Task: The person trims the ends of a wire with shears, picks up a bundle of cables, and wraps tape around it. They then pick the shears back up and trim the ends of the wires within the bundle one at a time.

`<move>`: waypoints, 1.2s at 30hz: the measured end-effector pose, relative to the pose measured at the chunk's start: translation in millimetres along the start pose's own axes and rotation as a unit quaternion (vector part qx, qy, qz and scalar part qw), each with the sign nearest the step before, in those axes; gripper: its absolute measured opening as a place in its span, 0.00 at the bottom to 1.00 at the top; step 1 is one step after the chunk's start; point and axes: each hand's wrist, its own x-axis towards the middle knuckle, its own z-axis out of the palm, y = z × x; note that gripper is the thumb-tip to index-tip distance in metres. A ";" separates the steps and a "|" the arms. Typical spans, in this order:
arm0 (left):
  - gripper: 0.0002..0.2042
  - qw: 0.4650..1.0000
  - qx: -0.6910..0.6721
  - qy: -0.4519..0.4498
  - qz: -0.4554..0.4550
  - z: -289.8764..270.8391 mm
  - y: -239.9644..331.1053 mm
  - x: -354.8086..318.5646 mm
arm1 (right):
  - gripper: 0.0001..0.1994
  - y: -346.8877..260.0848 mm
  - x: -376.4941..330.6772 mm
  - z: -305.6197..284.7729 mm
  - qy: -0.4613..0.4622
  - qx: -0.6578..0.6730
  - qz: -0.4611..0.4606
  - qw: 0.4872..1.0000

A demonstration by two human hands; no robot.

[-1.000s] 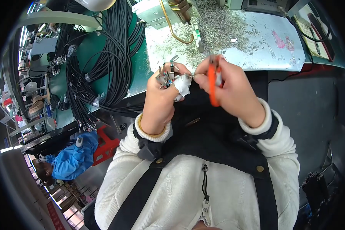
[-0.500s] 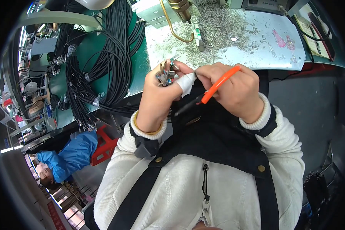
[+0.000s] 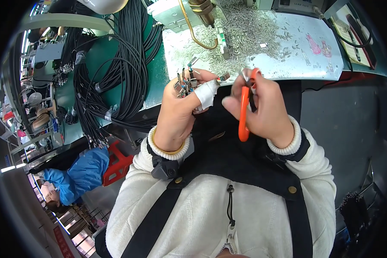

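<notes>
My left hand [image 3: 174, 112], its thumb wrapped in white tape [image 3: 206, 93], is closed around a bunch of small metal connectors [image 3: 185, 87] with short coloured wires. One more small connector [image 3: 224, 77] sticks out between its thumb and index fingertip. In my right hand [image 3: 268, 109] is a pair of orange-handled pliers [image 3: 244, 116]; its jaws are blurred, pointing away from me near the fingertips. The right hand is apart from the left, just to its right. Both hands are above my dark apron, at the bench's front edge.
Many small metal pieces [image 3: 245, 32] lie heaped on the pale bench sheet [image 3: 288, 60]. A machine with a brass-coloured part [image 3: 202, 12] stands behind them. Bundled black cables [image 3: 131, 60] cover the green bench at left. A person in blue [image 3: 79, 174] is at lower left, beside a red stool [image 3: 116, 163].
My right hand has drawn away from the left fingertips. The pliers have swung round, from pointing down-left to pointing away. A connector now shows at the left fingertips.
</notes>
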 end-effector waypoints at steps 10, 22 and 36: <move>0.07 0.999 0.039 0.016 0.034 -2.4 -0.9 10.0 | 0.14 7.3 -6.1 8.3 -0.084 -0.179 0.043 0.979; 0.07 0.993 -0.102 -0.049 -0.043 -16.1 5.3 73.6 | 0.10 5.8 52.2 -4.0 0.066 0.119 0.151 0.979; 0.03 0.993 -0.070 -0.070 -0.057 -20.0 13.2 82.3 | 0.09 20.3 69.6 -2.2 0.019 0.194 0.178 0.965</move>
